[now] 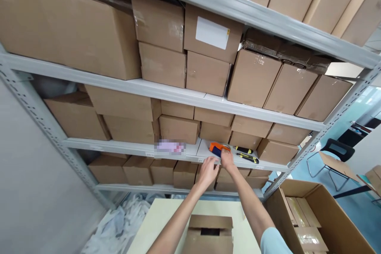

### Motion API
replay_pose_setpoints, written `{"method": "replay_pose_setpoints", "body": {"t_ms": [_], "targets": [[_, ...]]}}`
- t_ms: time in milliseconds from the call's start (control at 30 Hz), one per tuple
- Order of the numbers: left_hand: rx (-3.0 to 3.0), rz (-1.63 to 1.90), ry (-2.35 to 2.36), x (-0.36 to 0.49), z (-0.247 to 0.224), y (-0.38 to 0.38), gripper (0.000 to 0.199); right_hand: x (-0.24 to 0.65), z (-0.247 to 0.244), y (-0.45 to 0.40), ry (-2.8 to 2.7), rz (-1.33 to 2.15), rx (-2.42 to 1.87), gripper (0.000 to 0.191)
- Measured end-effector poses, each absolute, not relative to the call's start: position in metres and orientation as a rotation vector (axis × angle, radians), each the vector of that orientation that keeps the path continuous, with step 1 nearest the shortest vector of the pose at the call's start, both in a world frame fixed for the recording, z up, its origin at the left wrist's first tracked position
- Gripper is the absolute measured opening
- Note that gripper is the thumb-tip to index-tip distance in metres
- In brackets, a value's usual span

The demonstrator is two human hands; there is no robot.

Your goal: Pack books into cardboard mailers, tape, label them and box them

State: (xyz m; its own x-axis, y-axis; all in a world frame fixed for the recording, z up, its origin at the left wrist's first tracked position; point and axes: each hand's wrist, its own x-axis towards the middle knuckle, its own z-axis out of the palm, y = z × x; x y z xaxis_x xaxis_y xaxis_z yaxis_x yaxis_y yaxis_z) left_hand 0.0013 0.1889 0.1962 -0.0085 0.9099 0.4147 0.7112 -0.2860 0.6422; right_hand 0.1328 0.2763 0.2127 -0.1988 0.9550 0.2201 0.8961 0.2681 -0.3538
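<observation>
The right hand (227,158) grips an angular orange-and-blue tape dispenser (215,148); the left hand (208,170) is half-curled, its hold unclear. Smooth grey metal shelving (125,149) carries boxy brown cardboard cartons (179,129).

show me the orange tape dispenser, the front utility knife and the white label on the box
orange tape dispenser (216,145): head view, on its orange body
front utility knife (248,158): head view, middle of its handle
white label (212,32): head view, middle of its face
</observation>
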Motion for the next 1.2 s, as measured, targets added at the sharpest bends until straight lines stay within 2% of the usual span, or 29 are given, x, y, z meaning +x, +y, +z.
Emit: {"method": "replay_pose_setpoints", "body": {"t_ms": [100,200,367,500,700,833,900,1067,1200], "targets": [[1.909,1.218,1.687,-0.006,0.183,0.159,0.021,0.15,0.199,0.255,-2.082,0.29,-1.585,0.046],[1.722,1.306,1.644,-0.01,0.172,0.111,0.023,0.166,0.175,0.201,-1.774,0.61,-1.369,0.039],[1.497,1.325,1.536,0.006,0.167,0.021,0.022,0.179,0.15,0.066,-1.375,1.173,-1.181,0.044],[1.367,1.272,1.539,0.022,0.16,-0.023,0.016,0.178,0.154,-0.004,-1.227,1.367,-1.224,0.047],[1.228,1.174,1.445,0.022,0.158,-0.058,0.019,0.183,0.167,-0.042,-1.168,1.532,-1.258,0.056],[1.323,1.121,1.374,0.014,0.169,-0.067,0.02,0.185,0.176,-0.045,-1.189,1.604,-1.249,0.055],[1.365,1.13,1.425,0.007,0.177,-0.067,0.023,0.185,0.178,-0.046,-1.221,1.591,-1.268,0.055],[1.357,1.303,1.478,-0.019,0.207,-0.054,0.049,0.189,0.184,-0.058,-1.439,1.509,-1.316,0.048],[1.439,1.199,1.376,-0.034,0.237,-0.042,0.043,0.198,0.193,-0.069,-1.704,1.39,-1.333,0.04]]}}
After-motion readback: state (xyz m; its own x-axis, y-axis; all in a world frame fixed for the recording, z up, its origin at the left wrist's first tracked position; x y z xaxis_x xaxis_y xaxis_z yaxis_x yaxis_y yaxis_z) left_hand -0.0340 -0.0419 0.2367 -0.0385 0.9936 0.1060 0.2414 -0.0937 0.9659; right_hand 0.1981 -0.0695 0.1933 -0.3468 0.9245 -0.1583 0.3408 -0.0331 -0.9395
